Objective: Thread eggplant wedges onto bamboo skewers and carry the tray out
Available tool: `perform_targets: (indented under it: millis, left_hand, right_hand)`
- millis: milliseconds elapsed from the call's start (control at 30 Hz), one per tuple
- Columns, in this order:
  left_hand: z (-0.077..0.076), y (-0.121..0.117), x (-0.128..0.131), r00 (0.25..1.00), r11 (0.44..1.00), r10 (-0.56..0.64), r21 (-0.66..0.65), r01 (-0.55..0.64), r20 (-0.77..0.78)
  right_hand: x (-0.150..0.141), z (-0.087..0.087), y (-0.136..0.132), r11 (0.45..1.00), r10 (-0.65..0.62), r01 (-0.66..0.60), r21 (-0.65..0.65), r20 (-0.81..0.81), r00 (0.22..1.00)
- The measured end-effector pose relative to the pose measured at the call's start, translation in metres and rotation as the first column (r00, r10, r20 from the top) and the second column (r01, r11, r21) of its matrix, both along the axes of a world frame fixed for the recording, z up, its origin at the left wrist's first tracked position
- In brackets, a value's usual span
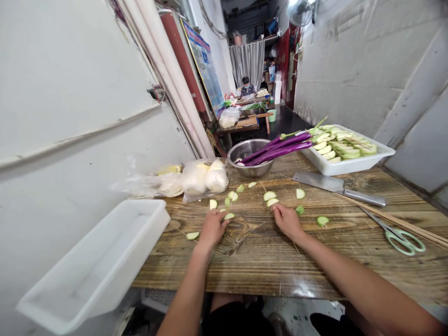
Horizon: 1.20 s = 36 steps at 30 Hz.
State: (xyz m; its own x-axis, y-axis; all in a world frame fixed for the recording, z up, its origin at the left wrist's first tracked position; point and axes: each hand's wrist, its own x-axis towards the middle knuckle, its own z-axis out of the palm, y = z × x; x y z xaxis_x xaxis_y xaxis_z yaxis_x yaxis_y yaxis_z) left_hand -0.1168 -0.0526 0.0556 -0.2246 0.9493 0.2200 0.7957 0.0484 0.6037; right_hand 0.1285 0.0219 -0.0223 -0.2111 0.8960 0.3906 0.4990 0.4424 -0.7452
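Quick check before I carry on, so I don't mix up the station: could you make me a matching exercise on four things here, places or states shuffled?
Column 1
1. Eggplants
2. Cleaver
3. Scissors
4. Right hand

Column 2
A. Pale green handles, near the table's right end
B. Closed around a thin skewer, with slices just beyond the fingertips
C. Purple, slanting out over the rim of the metal bowl
D. Lying flat in front of the white tray of slices

Pairs: 1-C, 2-D, 3-A, 4-B
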Motion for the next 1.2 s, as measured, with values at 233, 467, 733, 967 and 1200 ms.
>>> perform_targets:
  millis: [233, 467, 733, 967, 1200]
  left_hand:
    - [-0.006, 0.015, 0.002, 0.999, 0.996, 0.025, -0.084, -0.026, -0.021]
    - [-0.005, 0.015, 0.014, 0.997, 0.995, -0.038, -0.090, 0.032, -0.064]
    - [-0.016, 0.076, 0.076, 0.345, 0.997, -0.040, 0.059, -0.044, 0.938]
    - [-0.024, 0.100, 0.077, -0.083, 0.998, -0.023, 0.028, 0.053, 0.996]
    - [-0.021, 0.099, 0.066, -0.286, 0.997, 0.073, -0.067, 0.032, 0.956]
  right_hand:
    - [0.001, -0.001, 0.002, 0.999, 0.041, -0.041, 0.004, -0.040, 0.998]
    - [0.001, -0.002, 0.001, 0.999, 0.048, -0.046, 0.021, -0.097, 0.994]
    - [0.002, 0.004, -0.011, 0.982, 0.176, -0.159, 0.105, -0.187, 0.966]
    - [0.003, 0.006, -0.017, 0.977, 0.209, -0.201, 0.074, -0.117, 0.971]
    - [0.002, 0.007, -0.022, 0.948, 0.317, -0.316, 0.033, -0.110, 0.942]
